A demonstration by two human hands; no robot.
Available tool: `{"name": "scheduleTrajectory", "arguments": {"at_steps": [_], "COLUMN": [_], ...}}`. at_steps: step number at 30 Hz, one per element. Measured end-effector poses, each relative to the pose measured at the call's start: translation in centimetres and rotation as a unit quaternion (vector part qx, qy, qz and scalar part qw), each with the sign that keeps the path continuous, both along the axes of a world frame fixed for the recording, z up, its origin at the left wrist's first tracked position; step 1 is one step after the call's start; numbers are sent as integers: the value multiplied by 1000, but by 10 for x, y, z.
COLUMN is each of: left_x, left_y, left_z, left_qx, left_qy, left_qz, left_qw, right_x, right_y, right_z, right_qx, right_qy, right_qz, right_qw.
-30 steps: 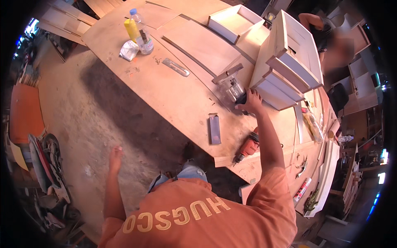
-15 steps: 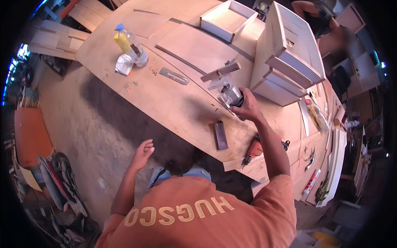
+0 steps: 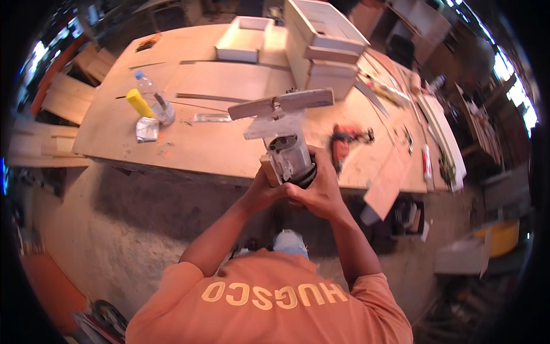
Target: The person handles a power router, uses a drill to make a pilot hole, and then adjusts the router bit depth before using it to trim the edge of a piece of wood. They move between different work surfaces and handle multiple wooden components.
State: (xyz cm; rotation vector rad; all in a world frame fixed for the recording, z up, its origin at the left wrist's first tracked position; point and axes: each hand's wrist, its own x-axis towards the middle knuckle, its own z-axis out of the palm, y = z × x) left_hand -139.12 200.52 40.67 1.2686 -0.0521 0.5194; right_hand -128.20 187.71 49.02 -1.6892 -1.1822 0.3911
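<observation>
My left hand (image 3: 261,192) and my right hand (image 3: 321,189) are closed around the lower body of a trim router (image 3: 286,156), held up in front of my chest at the workbench's near edge. The router has a pale, see-through base at its far end. A wooden strip (image 3: 306,102) is fixed across that base. The right fingers wrap a dark part of the body, while the left ones grip beside a brown, flat-sided piece (image 3: 268,169) I cannot identify. Beyond the right hand, a red power drill (image 3: 342,146) lies on the bench.
A plastic bottle (image 3: 162,110), a yellow cylinder (image 3: 138,102) and a crumpled silvery packet (image 3: 147,129) stand at left on the wooden bench (image 3: 109,126). A shallow drawer box (image 3: 237,55) and a pale cabinet carcass (image 3: 298,46) occupy the far side.
The trim router has come off the bench area toward my body. My left hand, free before, has joined the right on it. The view has turned, shifting the bench.
</observation>
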Motion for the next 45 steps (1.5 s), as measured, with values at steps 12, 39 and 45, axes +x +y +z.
{"name": "scheduleTrajectory", "arguments": {"at_steps": [12,39,45], "left_x": [38,456,568], "left_y": [-206,-928,-1068], "left_z": [5,-2,25], "left_qx": [-289,-414,-296], "left_qy": [43,115,153], "left_qz": [-254,-669,-646], "left_qw": [922,607,687], "right_x": [-36,185,279], "right_y": [-293,-961,-1100], "right_z": [-49,-131,-124], "right_qx": [61,358,181], "right_qy": [242,361,179], "right_qz": [-240,-503,-665], "right_qw": [938,699,702]}}
